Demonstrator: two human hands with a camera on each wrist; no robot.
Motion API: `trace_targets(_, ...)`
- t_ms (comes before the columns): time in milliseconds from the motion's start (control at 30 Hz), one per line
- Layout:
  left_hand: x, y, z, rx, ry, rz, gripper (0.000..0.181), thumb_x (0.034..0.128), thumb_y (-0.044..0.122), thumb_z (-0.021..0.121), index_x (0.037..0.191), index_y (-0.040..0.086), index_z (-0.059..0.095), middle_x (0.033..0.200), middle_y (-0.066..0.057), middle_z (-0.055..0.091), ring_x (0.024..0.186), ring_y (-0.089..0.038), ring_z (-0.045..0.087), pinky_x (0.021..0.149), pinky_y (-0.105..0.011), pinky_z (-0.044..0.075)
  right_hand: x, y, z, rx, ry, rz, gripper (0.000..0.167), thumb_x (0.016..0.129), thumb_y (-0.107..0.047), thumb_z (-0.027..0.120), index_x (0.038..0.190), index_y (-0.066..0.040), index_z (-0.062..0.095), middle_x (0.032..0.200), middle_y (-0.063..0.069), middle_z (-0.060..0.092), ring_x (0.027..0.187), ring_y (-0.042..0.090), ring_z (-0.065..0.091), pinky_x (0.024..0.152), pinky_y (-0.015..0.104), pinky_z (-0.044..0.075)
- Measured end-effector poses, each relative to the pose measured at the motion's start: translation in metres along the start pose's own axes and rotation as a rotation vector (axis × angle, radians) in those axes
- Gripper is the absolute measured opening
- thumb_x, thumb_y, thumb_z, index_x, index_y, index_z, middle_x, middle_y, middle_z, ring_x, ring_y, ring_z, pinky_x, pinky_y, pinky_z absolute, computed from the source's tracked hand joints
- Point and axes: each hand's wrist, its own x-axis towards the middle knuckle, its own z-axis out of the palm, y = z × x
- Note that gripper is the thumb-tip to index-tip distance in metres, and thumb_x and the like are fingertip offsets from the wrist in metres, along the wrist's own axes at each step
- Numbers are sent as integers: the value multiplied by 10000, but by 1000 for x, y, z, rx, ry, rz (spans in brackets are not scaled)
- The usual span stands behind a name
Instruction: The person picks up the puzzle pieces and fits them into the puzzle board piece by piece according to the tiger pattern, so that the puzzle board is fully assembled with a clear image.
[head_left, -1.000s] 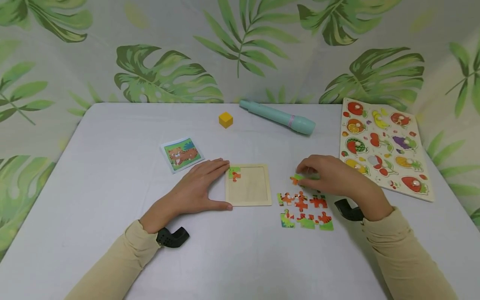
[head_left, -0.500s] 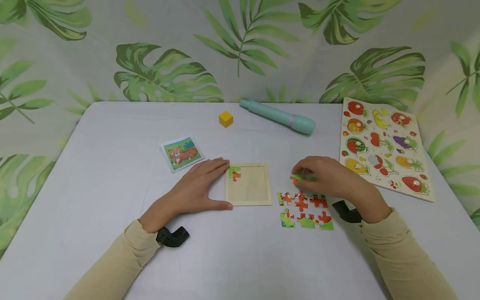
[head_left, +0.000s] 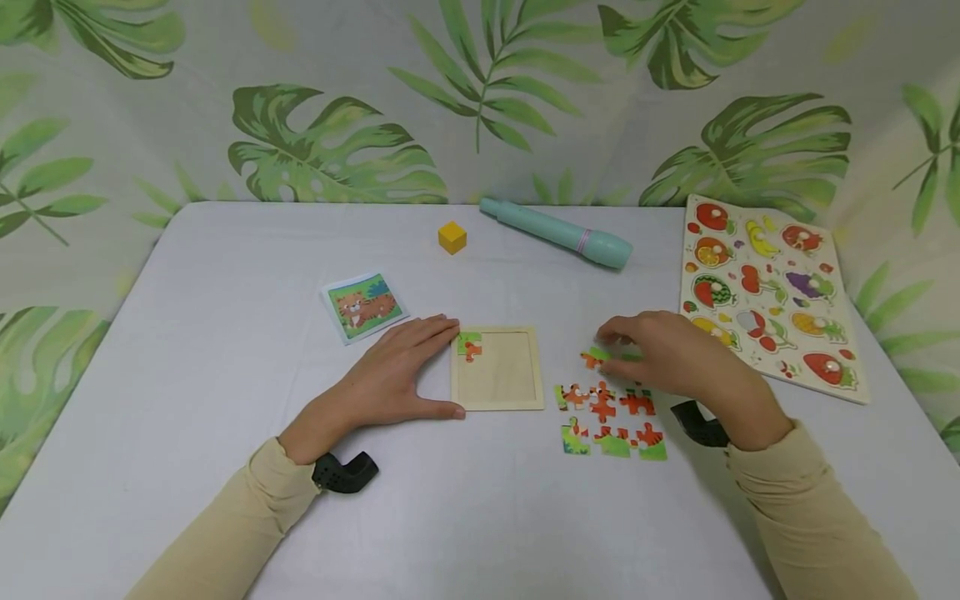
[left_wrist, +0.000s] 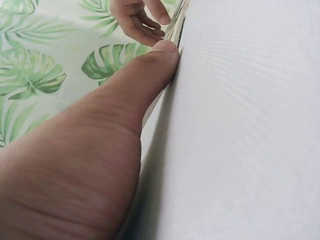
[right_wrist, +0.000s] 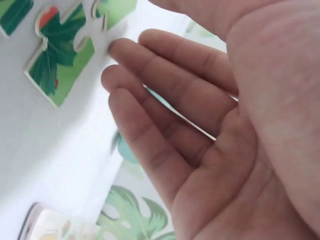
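My left hand (head_left: 390, 375) lies at the left side of a square wooden puzzle tray (head_left: 498, 375), fingers straight at its upper left corner. Its thumb (left_wrist: 150, 67) reaches the tray's lower left edge. One green and orange jigsaw piece (head_left: 470, 347) sits in the tray's upper left corner. My right hand (head_left: 663, 354) is over the top row of loose pieces, fingers loosely bent. Just by its fingertips lies a green and orange piece (head_left: 592, 359); the right wrist view shows nothing pinched. Several more jigsaw pieces (head_left: 602, 403) lie below in rows. A dark green piece (right_wrist: 62, 55) shows beside the fingers.
A tiger picture card (head_left: 365, 308) lies left of the tray. Farther back are a yellow cube (head_left: 452, 237) and a teal microphone-shaped object (head_left: 555, 233). On the right a fruit peg board (head_left: 772, 300) lies beyond my right hand. A leaf-patterned cloth backs the white table.
My right hand has shifted slightly left over the top pieces and then back right; its thumb and fingers moved a little. My left hand and the tray stay put.
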Motion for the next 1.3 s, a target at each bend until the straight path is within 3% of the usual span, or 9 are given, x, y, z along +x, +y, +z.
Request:
trace_targets(533, -1, -2, -1, -1, -3, -14, 1099, 777, 712, 773, 1592, 83, 389, 1646, -39, 385, 1557, -230, 284, 1283, -463, 197, 7, -5, 6, 60, 22, -30, 369, 867, -252, 849, 1184, -100, 736, 1041, -3, 755, 942, 177, 684, 846, 424, 586)
trace_targets(900, -2, -1, -1, -1, -1, -12, 1091, 780, 712, 770, 1591, 86, 394, 1643, -37, 389, 1555, -227, 287, 1278, -469, 209, 10, -8, 8, 86, 1, -50, 377, 879, -210, 832, 1221, -90, 728, 1146, 27, 745, 1005, 202, 670, 931, 477, 564)
trace_targets(1300, -1, -2, 1, 0, 4, -2, 1092, 780, 704, 777, 1591, 82, 392, 1647, -47, 383, 1556, -235, 287, 1277, -467, 212, 5, -4, 6, 81, -13, -62, 374, 877, -179, 828, 1219, -63, 732, 1187, 62, 728, 1053, 232, 669, 941, 474, 566)
